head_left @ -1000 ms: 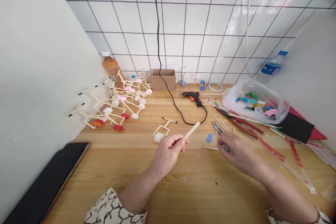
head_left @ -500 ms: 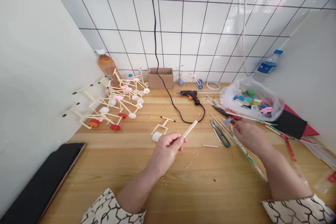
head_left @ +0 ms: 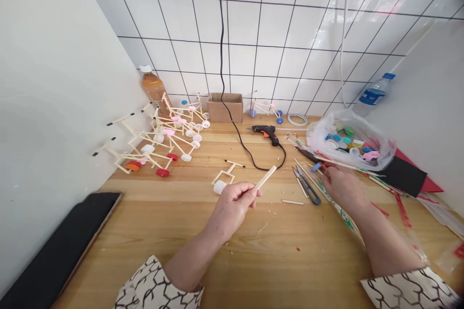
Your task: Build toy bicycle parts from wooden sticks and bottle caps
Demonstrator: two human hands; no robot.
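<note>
My left hand [head_left: 237, 205] pinches a small bundle of short wooden sticks [head_left: 266, 178], their free ends pointing up and away to the right. Just beyond it lies a small stick frame [head_left: 225, 174] with a white bottle cap attached and a black-tipped crossbar. My right hand [head_left: 342, 184] is at the right, fingers bent together over the plastic-wrapped sticks [head_left: 339, 210], beside a small blue piece [head_left: 316, 167] and something red. What its fingertips grip is hidden. Thread snips [head_left: 308, 187] and a loose stick [head_left: 293, 202] lie between my hands.
A glue gun [head_left: 266, 131] with a black cord lies behind. Several stick-and-cap models [head_left: 170, 130] crowd the left. At the right stand a plastic bag of bottle caps [head_left: 350, 140] and a water bottle [head_left: 373, 95]. A cardboard box [head_left: 225, 107] sits against the tiled wall.
The view has shifted slightly, so most things appear a little further right. My left hand still holds the sticks; my right hand stays over the wrapped sticks.
</note>
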